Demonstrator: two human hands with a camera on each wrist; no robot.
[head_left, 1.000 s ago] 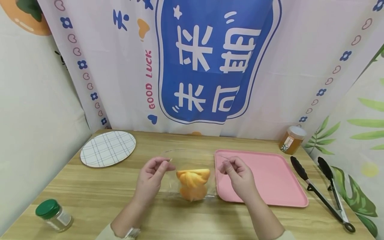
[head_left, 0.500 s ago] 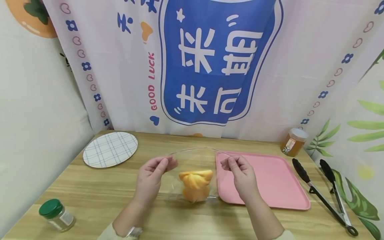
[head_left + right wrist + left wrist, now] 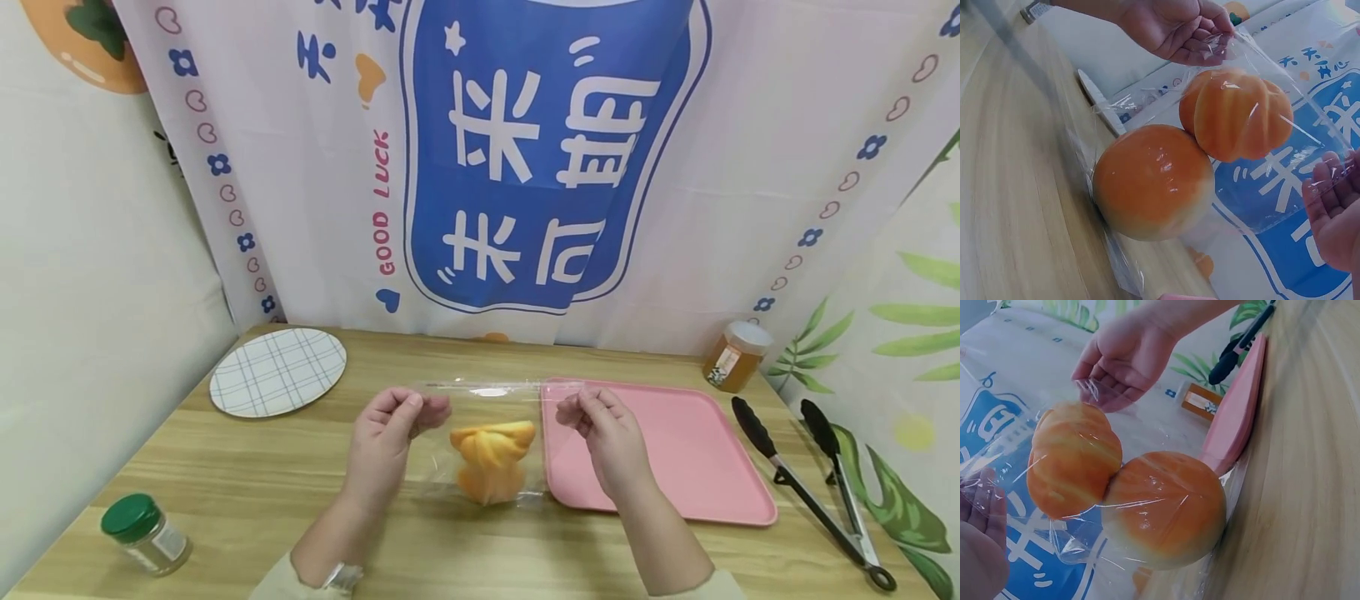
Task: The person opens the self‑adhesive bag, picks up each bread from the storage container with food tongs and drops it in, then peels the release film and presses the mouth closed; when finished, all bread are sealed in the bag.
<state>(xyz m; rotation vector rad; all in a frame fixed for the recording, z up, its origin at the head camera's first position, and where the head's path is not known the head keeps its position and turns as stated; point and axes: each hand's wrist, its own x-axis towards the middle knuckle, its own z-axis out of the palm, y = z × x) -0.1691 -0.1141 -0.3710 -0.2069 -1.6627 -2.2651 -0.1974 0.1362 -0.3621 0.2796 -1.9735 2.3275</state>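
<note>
A clear plastic bag (image 3: 491, 390) stands upright on the table between my hands, with two bread buns inside. The upper one is a ridged golden bun (image 3: 1074, 459); below it, against the bag's bottom, is a smooth round bun (image 3: 1163, 509) with a pale underside. With thumb and fingers my left hand (image 3: 384, 437) pinches the upper left side of the bag. At the upper right side my right hand (image 3: 611, 437) pinches it in the same way. The bag's top edge runs nearly straight between the two hands.
A pink tray (image 3: 667, 450) lies just right of the bag, partly behind my right hand. Tongs (image 3: 817, 492) and a honey-coloured jar (image 3: 735, 358) are farther right. On the left are a checked oval plate (image 3: 277, 372) and a green-lidded jar (image 3: 146, 533).
The bag's top edge, arched half a second ago, now lies flatter and straighter between my hands. Both hands keep hold and have barely shifted; the head view has moved slightly.
</note>
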